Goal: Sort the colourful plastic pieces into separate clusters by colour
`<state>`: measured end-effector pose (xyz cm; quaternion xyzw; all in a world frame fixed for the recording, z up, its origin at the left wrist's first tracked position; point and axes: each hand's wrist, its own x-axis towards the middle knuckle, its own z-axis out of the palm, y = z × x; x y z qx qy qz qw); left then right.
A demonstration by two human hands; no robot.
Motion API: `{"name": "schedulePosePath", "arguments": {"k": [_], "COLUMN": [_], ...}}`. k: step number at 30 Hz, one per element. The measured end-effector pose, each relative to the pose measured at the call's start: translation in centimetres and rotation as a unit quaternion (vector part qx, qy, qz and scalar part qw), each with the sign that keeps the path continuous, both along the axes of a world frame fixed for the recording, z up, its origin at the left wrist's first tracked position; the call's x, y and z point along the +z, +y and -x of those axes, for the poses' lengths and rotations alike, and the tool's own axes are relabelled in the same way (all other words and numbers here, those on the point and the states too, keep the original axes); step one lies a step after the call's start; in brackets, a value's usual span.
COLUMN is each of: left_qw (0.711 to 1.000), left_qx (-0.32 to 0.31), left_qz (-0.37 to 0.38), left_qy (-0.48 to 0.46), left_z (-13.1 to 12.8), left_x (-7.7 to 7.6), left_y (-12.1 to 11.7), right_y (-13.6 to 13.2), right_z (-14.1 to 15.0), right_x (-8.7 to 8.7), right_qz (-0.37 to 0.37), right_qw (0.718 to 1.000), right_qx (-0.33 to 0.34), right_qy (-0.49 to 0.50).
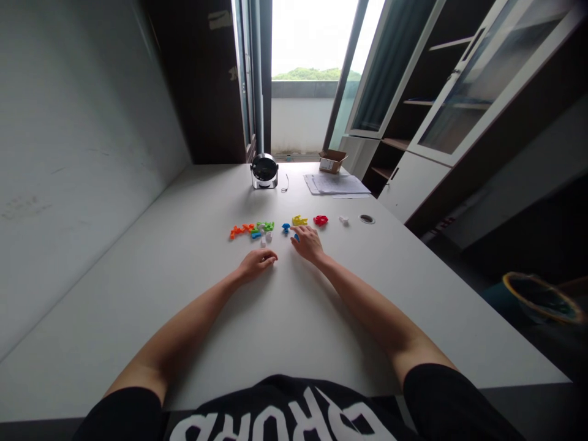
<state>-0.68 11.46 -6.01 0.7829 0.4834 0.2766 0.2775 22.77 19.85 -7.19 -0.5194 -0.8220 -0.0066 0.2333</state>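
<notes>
Small plastic pieces lie in a loose row across the white desk (184, 294). From left to right I see orange pieces (241, 230), green ones (265, 226), a blue piece (285, 227), a yellow piece (299, 220) and a red piece (320, 220). A small white piece (343, 220) lies further right. My right hand (307, 244) rests on the desk with its fingers apart, touching a small blue piece (296, 237) at the fingertips. My left hand (257, 264) lies just short of the row, fingers loosely curled, with nothing visible in them.
A round black-and-white desk fan (264, 171) and a stack of papers (337, 184) stand at the far edge, with a small cardboard box (332, 161) behind. A round cable grommet (366, 219) is set in the desk. A wall runs along the left; glass-door cabinets stand right.
</notes>
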Motion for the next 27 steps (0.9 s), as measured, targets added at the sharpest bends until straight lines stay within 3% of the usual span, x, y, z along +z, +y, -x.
{"name": "schedulePosePath", "arguments": {"k": [6, 11, 18, 23, 27], "left_qw": [1.000, 1.000, 1.000, 1.000, 1.000], "left_qx": [-0.005, -0.010, -0.008, -0.013, -0.011], "left_qz": [-0.003, -0.010, -0.017, -0.019, -0.021], "left_qy": [-0.002, -0.002, 0.008, 0.002, 0.009], "left_z": [0.2, 0.3, -0.2, -0.1, 0.2], "left_x": [-0.5, -0.6, -0.1, 0.0, -0.3], "left_y": [0.2, 0.3, -0.4, -0.3, 0.2], "right_y": [1.3, 3.4, 4.7, 4.8, 5.2], "right_z": [1.8, 4.2, 6.1, 5.9, 4.0], "right_x": [1.4, 2.5, 3.2, 3.0, 2.8], "right_qz": [0.005, 0.005, 0.132, 0.120, 0.092], "right_qw": [0.998, 0.994, 0.979, 0.987, 0.995], "right_qx": [0.004, -0.072, -0.107, -0.083, -0.045], "right_qy": [-0.056, -0.080, -0.115, -0.071, 0.013]}}
